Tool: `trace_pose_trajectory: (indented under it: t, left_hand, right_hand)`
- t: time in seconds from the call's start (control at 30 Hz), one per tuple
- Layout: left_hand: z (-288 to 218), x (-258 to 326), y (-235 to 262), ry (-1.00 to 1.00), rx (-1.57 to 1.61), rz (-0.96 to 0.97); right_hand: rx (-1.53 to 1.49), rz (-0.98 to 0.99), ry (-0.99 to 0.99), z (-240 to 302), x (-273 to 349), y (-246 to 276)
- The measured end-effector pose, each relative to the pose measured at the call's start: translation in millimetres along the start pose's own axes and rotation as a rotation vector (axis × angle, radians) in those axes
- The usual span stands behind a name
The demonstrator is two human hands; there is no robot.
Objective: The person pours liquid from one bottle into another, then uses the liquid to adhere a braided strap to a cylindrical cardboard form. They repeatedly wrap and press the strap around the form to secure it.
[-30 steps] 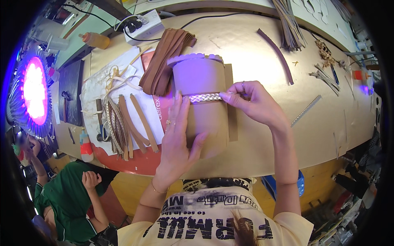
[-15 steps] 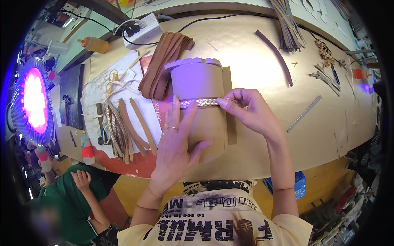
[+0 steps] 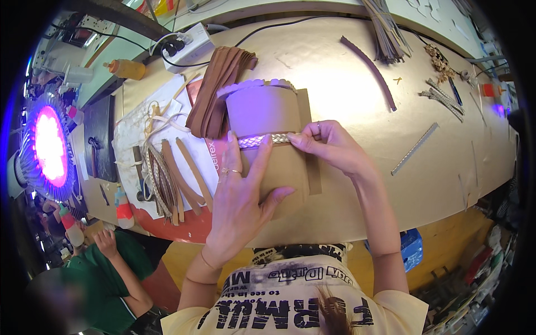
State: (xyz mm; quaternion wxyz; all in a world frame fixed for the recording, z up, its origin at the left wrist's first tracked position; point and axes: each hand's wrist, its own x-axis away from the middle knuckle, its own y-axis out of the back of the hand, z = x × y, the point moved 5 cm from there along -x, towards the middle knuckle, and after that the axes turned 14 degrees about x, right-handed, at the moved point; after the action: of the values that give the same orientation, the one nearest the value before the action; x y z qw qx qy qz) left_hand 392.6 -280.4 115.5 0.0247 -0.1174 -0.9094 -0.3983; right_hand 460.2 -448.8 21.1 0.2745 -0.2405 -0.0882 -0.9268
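Note:
A tan cylinder (image 3: 262,111) with a scalloped upper rim lies in front of me, with a flat tan strip (image 3: 314,167) along its right side. Across its middle runs a shiny silver-white braided strip (image 3: 252,142). My left hand (image 3: 237,195) rests on the cylinder with fingers spread, index and middle fingertips at the braid. At the braid's right end, my right hand (image 3: 335,148) pinches it between thumb and fingers against the cylinder. The tip of the braid is hidden by that thumb.
Left of the cylinder are a brown folded bundle (image 3: 218,84) and braided and flat strips (image 3: 159,178). A bright lamp (image 3: 51,146) stands far left, near squeeze bottles (image 3: 124,209). Another braid (image 3: 414,148) lies right. A co-worker's hand (image 3: 105,243) shows lower left.
My left index finger has slid slightly right along the braid, nearer the right thumb. The right hand keeps its pinch. The whole view has shifted a little.

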Motion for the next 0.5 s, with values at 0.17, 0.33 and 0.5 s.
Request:
trace_pose_trajectory:
  t: [0.17,0.33,0.5]
  left_hand:
    - [-1,0,-1,-0.002,0.061,-0.020]
    - [-4,0,-1,0.020,0.046,-0.008]
    - [-7,-1,1,0.038,-0.001,0.006]
  right_hand:
    - [-0.134,0.011,-0.101,-16,-5,-5]
    - [-0.225,-0.064,-0.171,-19,3,-7]
    - [-0.176,-0.463,-0.022,-21,22,2]
